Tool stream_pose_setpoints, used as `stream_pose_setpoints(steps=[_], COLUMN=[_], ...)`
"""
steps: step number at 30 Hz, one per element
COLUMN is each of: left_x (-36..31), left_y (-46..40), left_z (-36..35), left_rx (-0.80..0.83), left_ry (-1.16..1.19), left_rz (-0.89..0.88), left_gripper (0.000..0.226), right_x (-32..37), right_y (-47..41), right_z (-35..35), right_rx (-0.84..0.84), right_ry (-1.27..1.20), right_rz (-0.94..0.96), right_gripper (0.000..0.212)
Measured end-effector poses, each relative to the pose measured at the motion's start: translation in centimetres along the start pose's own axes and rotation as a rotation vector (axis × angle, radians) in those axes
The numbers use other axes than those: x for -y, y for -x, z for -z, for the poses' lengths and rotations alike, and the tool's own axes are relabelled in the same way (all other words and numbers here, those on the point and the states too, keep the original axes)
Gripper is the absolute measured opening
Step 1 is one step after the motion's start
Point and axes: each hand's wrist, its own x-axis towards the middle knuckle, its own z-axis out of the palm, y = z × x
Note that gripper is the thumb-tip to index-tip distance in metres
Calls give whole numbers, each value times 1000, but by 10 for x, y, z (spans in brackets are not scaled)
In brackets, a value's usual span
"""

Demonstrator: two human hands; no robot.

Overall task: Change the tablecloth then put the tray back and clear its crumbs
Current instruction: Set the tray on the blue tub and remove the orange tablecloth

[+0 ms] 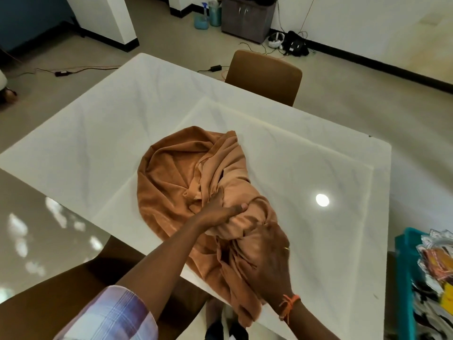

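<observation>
Head view: both hands work a bunched brown cloth at the near edge of a white table.
Left hand (221, 213): fingers curled into the folds, gripping the cloth near its middle.
Right hand (268, 256): laid over the near part of the bundle, fingers closed on the fabric; a ring and an orange wrist thread show.
Cloth (176, 177): crumpled heap, near end hanging over the table edge.
Table (306, 168): glossy white top.
Chair (264, 74): brown, at the far side.
Rack (407, 278): teal, near right, holding packets.
</observation>
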Motion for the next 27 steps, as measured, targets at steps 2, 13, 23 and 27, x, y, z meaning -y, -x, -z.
stream_pose_setpoints(steps=[2,13,23,27], left_x=[3,-21,17,28], left_y=[-3,-1,22,41], left_z=[-3,-1,44,72], left_rx=[-5,142,-145,-318], left_ry=[22,483,460,195], left_rz=[7,193,215,201], left_gripper=[133,59,42,27], right_x=[-16,22,81,93], right_y=[9,-54,-58,-59], right_z=[1,74,54,-11], right_rx=[49,24,434,400], right_ry=[-34,-511,167,246], right_rz=[-397,-511,218,255], right_gripper=[116,80,94,75])
